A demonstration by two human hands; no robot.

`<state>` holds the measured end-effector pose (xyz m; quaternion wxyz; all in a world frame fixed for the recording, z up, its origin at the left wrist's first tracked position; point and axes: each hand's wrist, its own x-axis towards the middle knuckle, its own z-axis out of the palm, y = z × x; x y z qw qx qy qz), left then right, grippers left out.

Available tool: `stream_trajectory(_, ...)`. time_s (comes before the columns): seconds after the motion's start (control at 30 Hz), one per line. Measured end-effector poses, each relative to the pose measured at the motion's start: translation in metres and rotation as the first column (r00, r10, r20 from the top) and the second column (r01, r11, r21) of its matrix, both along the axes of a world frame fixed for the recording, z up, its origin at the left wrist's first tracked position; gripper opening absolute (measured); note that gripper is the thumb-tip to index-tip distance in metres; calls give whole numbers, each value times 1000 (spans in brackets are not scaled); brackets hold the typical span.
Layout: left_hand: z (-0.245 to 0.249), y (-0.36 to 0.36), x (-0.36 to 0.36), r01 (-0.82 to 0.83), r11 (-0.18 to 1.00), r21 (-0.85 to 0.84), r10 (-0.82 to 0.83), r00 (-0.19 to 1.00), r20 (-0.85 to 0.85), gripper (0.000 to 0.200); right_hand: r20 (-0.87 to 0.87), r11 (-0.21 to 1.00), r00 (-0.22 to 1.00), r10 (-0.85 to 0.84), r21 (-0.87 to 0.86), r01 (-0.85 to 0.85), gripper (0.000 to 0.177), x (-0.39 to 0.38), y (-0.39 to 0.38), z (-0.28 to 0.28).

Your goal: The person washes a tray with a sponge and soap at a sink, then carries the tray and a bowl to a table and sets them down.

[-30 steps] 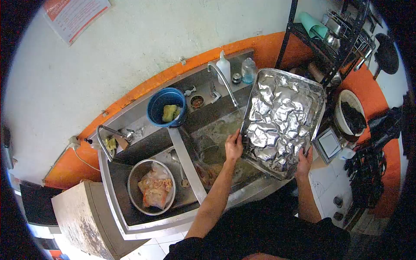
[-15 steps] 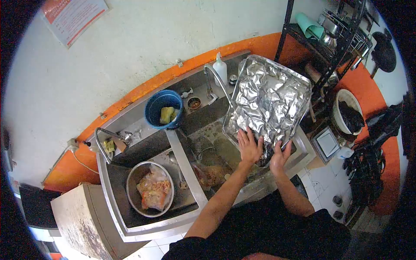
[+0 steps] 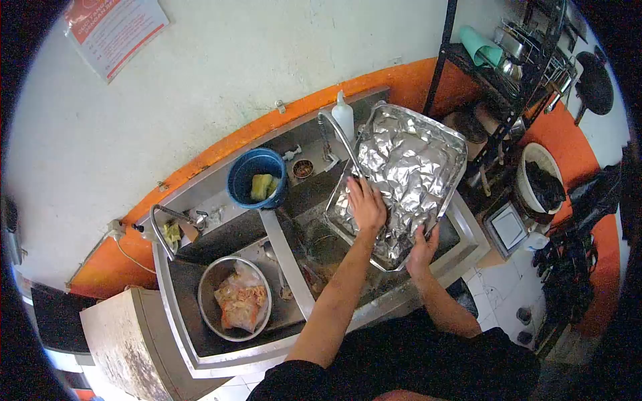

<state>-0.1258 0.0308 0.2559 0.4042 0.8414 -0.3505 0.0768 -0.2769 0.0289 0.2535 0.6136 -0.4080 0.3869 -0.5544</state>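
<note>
A rectangular tray [image 3: 461, 155], covered in crumpled aluminium foil [image 3: 408, 160], lies tilted over the right side of the sink, partly under the curved faucet [image 3: 342, 139]. My left hand [image 3: 367, 207] rests on the foil near the tray's left side, its fingers stretched out. At the lower right edge, my right hand [image 3: 422, 252] has its thumb on the foil side and its other fingers at the outer side of the rim, partly hidden. What lies beneath the foil cannot be seen.
In the left basin [image 3: 190, 294] sits a steel bowl [image 3: 202, 304] of raw-looking meat in plastic. A blue bucket [image 3: 234, 179] stands on the sink's back ledge near a white bottle [image 3: 344, 117]. A black shelf rack [image 3: 447, 63] rises at the right.
The tray has shifted left and toward me, and its near rim now shows. My left hand has slid up and left across the foil; my right hand has come to the tray's side edge.
</note>
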Motion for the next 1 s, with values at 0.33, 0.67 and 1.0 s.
stream_trajectory(0.33,-18,38,-17,477,818,321,-534,837,119,65,86,953,961,262,134,-271,44,1,-20,4)
stream_trajectory(0.67,-18,46,-21,420,905,74,-420,907,-4,45,67,916,963,261,296,-269,43,2,-23,-2)
stream_trajectory(1.0,-28,27,-27,368,926,83,-368,930,-17,36,102,832,943,317,447,-328,52,-4,-28,15)
